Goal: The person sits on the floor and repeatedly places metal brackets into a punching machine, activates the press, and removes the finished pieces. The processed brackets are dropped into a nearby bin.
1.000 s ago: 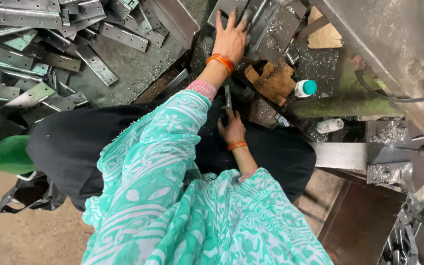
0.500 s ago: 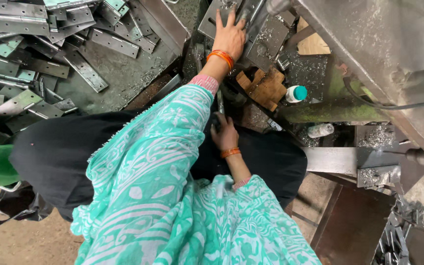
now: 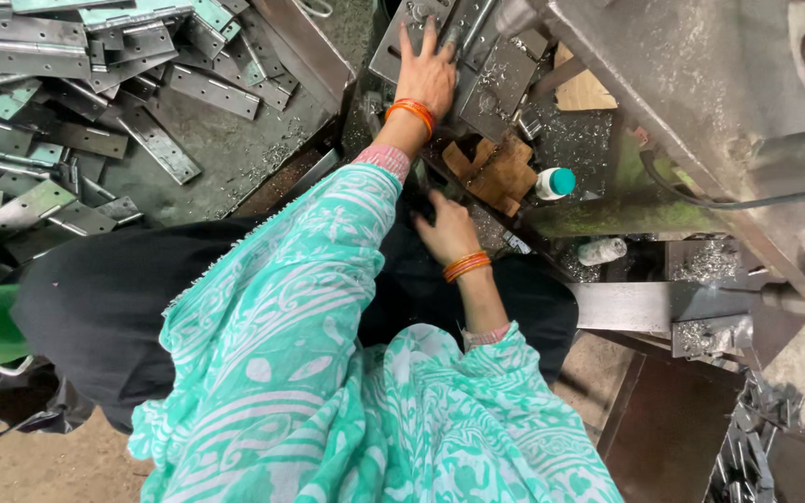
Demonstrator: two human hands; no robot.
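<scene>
Pressing down on a grey metal plate with the left hand, just beyond the wooden blocks: palm flat, fingers spread, grip open, nothing pinched. Keeping the right hand low, on the near side of the wooden blocks, close to the dark lap; fingers curled toward something dark there, but impossible to tell whether closed on a piece or merely resting.

Judged as a positioning step: steadying or sliding the plate into place on the machine bed, not lifting it.

Worth noting around the blocks: just to their right, a small white bottle with a teal cap; well to their left, a heap of flat punched metal strips; scattered beside and beyond them, bright metal shavings.

For the next move, probably: keeping the flat palm steady so as not to skew the plate, curling the fingers over an edge before any lift, and minding sharp edges and the shavings. Probably also bringing the right hand up past the blocks to share the load.
</scene>
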